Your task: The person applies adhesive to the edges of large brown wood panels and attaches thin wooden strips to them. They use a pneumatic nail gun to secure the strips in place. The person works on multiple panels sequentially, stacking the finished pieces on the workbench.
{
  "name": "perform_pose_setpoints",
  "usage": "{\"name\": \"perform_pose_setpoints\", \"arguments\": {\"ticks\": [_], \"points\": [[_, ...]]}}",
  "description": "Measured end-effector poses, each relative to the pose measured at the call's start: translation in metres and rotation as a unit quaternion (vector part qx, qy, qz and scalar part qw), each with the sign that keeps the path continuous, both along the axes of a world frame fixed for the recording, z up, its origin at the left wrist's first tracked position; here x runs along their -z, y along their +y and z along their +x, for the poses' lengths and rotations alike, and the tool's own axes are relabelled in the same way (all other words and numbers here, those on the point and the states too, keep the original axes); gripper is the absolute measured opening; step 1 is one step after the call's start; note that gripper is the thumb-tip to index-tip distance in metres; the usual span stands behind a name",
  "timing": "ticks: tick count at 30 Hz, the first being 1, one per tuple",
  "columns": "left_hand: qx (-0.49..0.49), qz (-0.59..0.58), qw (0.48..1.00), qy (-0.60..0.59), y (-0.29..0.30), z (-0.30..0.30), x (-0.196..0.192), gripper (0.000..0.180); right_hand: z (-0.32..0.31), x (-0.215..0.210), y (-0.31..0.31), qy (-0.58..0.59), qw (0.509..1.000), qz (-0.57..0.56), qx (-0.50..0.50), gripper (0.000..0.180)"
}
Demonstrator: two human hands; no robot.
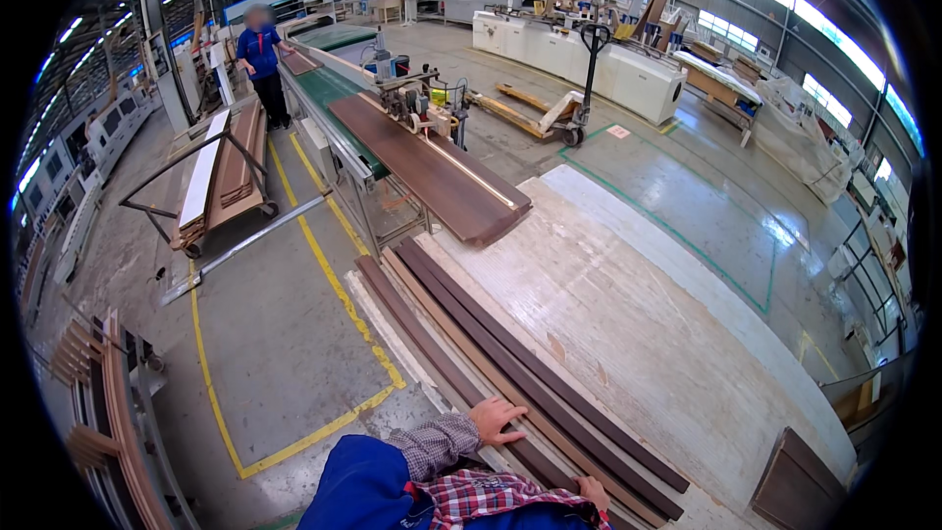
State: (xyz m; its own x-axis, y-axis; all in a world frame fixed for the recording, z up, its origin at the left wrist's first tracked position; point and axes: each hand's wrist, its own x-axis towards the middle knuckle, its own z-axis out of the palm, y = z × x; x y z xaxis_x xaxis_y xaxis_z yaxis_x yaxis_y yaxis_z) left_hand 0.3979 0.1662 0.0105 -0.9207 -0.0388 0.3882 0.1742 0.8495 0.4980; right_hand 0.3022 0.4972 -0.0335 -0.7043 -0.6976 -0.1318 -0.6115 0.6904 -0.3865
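Observation:
Several long, narrow wooden strips lie side by side at the left edge of a pale, worn board tabletop. My left hand (498, 421) is curled over the nearest dark brown strip (422, 324), its fingers bent across the top. Farther down the same strip, by the lower edge of the view, my right hand (593, 494) grips it too; part of that hand is hidden. Just right of this strip lies a lighter brown strip (446, 306), and beyond it are dark strips (549, 388).
A wide brown panel (432, 172) rests on the green-belt conveyor (334, 88), under a machine head. A person (260, 54) stands at its far left. Stacked boards fill a wheeled cart (221, 172). A pallet jack (569, 118) stands behind. A dark panel (797, 481) lies at lower right.

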Motion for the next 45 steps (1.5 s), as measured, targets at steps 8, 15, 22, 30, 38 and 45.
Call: {"name": "perform_pose_setpoints", "arguments": {"ticks": [8, 15, 22, 30, 38, 45], "points": [[0.004, 0.013, 1.0, -0.022, -0.001, -0.003, -0.007, 0.048, -0.003, 0.006, 0.0, 0.016, 1.0, 0.002, -0.001, 0.028], [-0.013, 0.015, 0.998, -0.057, -0.002, 0.001, -0.013, 0.049, -0.027, 0.046, 0.011, -0.08, 0.995, 0.042, -0.04, 0.034], [-0.054, -0.009, 0.998, -0.008, 0.001, 0.001, -0.005, 0.043, -0.065, 0.113, 0.029, -0.179, 0.977, 0.087, -0.074, 0.041], [-0.099, -0.028, 0.994, 0.034, 0.003, 0.0, 0.002, 0.04, -0.066, 0.121, 0.031, -0.179, 0.976, 0.09, -0.088, 0.041], [-0.158, -0.032, 0.986, -0.026, 0.003, 0.004, -0.012, 0.043, 0.008, -0.049, -0.028, 0.032, 0.98, -0.18, -0.077, 0.055], [-0.184, -0.04, 0.982, -0.026, 0.007, -0.007, -0.016, 0.041, -0.03, -0.097, -0.06, -0.101, 0.939, -0.328, 0.003, 0.038]]}}
